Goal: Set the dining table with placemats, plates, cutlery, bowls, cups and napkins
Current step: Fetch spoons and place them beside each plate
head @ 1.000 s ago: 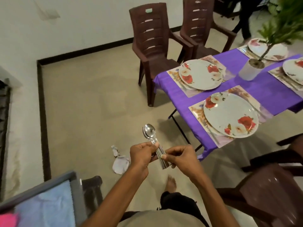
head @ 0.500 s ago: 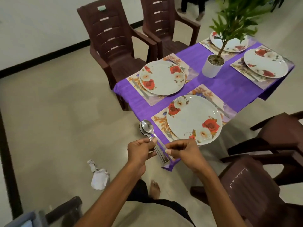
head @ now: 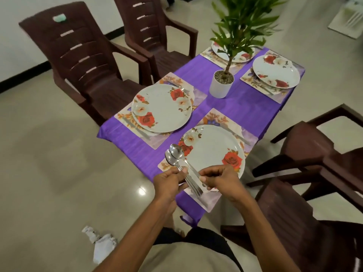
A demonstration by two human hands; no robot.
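Both hands hold a small bundle of polished steel spoons point(head: 179, 163) above the near corner of the desk point(head: 245, 108), which is draped in a smooth purple cloth. The left hand point(head: 169, 182) curls its fingers point(head: 184, 170) round the handles from the left, while the right hand point(head: 223, 179) pinches the upper handle between thumb and bent fingers. Two oval bowls fan out at the top of the bundle, shiny and rounded; how many spoons lie beneath them is hard to tell, since the flat handles overlap and the hands cover their middle.

Just under the spoons sits the nearest plate point(head: 213, 152), round, glossy white with red and cream roses, on a rectangular floral placemat point(head: 220, 118). The right hand hides the plate's near rim. A thin steel piece, a knife or fork, lies along the mat's right edge, too blurred to name.

A second plate point(head: 162, 107) rests on its own mat to the left, with cutlery partly tucked beneath its rim. Two more plates stand at the far end, one half screened by the leafy plant point(head: 241, 22) in a plain white cylindrical pot point(head: 221, 88). Slatted brown plastic chairs point(head: 82, 61) ring the desk, those on the right cut off by the frame. Crumpled white paper point(head: 102, 244) lies on the glossy tiled floor.
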